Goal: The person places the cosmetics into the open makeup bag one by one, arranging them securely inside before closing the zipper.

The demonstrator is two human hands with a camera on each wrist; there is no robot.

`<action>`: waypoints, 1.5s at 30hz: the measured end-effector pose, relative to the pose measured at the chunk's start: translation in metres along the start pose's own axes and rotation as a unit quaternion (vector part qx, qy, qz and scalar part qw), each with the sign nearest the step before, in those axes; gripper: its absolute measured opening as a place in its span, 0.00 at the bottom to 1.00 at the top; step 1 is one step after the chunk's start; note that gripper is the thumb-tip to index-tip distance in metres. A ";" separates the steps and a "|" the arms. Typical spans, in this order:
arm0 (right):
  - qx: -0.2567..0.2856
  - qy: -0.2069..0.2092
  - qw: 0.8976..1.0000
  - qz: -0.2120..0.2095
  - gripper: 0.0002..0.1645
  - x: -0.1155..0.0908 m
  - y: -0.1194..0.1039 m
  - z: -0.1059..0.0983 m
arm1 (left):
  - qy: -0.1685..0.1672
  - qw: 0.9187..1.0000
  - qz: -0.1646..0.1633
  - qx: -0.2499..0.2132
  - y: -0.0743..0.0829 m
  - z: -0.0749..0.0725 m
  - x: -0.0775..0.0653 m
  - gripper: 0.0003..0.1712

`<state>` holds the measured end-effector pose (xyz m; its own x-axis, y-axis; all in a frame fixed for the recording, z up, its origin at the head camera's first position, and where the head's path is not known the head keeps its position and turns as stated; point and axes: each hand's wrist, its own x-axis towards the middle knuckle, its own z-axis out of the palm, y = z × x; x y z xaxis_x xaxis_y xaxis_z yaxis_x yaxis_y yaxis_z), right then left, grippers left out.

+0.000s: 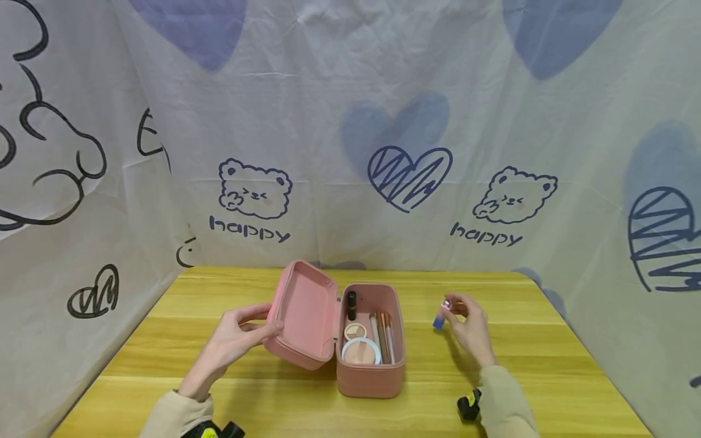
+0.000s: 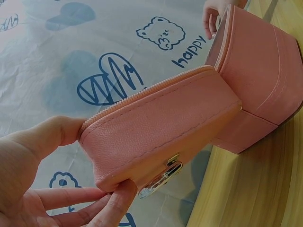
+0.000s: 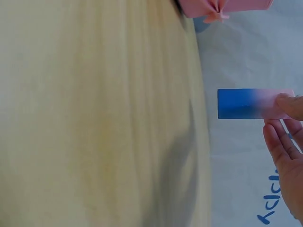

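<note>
A pink makeup case [image 1: 370, 380] stands unzipped on the table, its lid [image 1: 306, 310] swung out to the left. My left hand [image 1: 235, 337] pinches the lid's outer edge between thumb and fingers; in the left wrist view a metal charm [image 2: 162, 179] hangs from the lid. Inside the case lie a round powder compact [image 1: 361, 351], a smaller three-part palette [image 1: 355, 331], a black tube [image 1: 352, 305] and several brushes [image 1: 382, 337]. Right of the case, my right hand [image 1: 468, 322] holds a slim square tube [image 3: 239, 104], blue fading to pink, tilted above the table.
The wooden table [image 1: 263, 404] reaches back to a pale cloth [image 1: 328, 243] printed with hearts and bears. The same cloth hangs at both sides. A pink bow [image 3: 216, 12] on the case shows in the right wrist view.
</note>
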<state>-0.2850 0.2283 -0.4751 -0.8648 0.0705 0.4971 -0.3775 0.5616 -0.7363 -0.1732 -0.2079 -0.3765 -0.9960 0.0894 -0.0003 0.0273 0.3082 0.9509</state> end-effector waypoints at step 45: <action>0.030 -0.085 0.990 -0.107 0.18 0.049 -0.115 0.010 | 0.007 1.000 -0.003 0.008 0.001 0.000 0.001 0.38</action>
<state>-0.2874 0.1594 -0.3703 -0.8037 -0.1873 0.5648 -0.5732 0.4984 -0.6504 -0.1742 -0.2078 -0.3755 -0.9973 0.0740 -0.0009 0.0233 0.3245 0.9456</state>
